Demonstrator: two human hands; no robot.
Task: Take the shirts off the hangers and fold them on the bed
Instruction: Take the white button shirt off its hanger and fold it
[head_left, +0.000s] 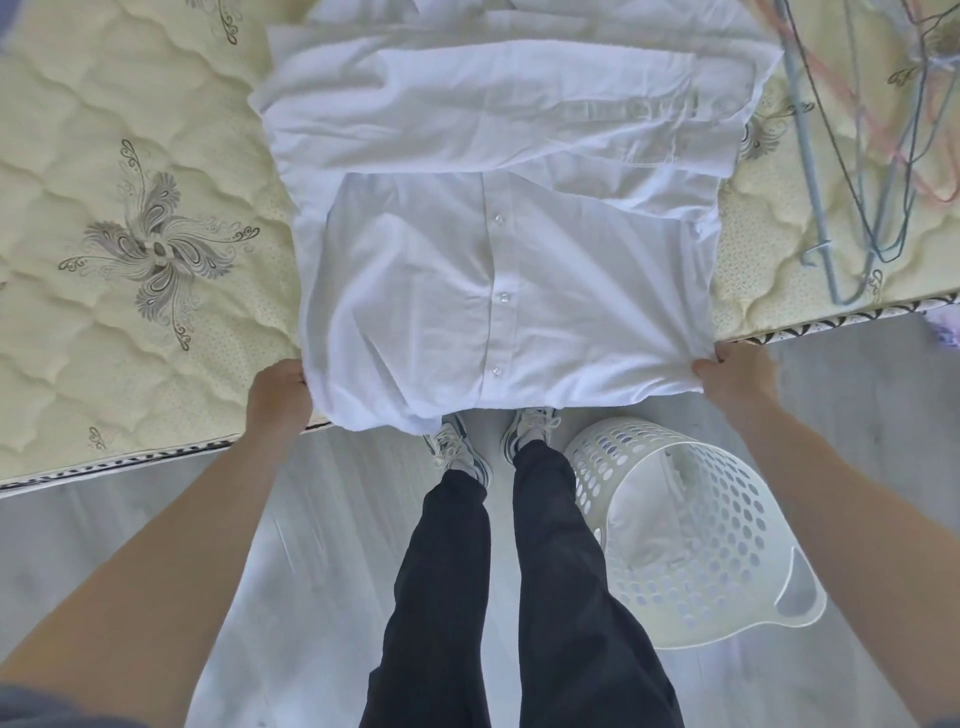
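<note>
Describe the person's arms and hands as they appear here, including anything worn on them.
Both forearms are bare from wrist to near the elbow. The left hand and right hand wear no gloves, and no rings, watch or bracelets show. A dark blue-grey sleeve edge appears at the lower left corner, on the left upper arm. The right arm's sleeve is barely in view.

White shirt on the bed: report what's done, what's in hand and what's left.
Done: the white shirt is off its hanger, button side up on the mattress, sleeves folded across; bare hangers lie beside it.

In hand: left hand and right hand each grip a hem corner.

Left: folding the hem up towards the collar.
</note>
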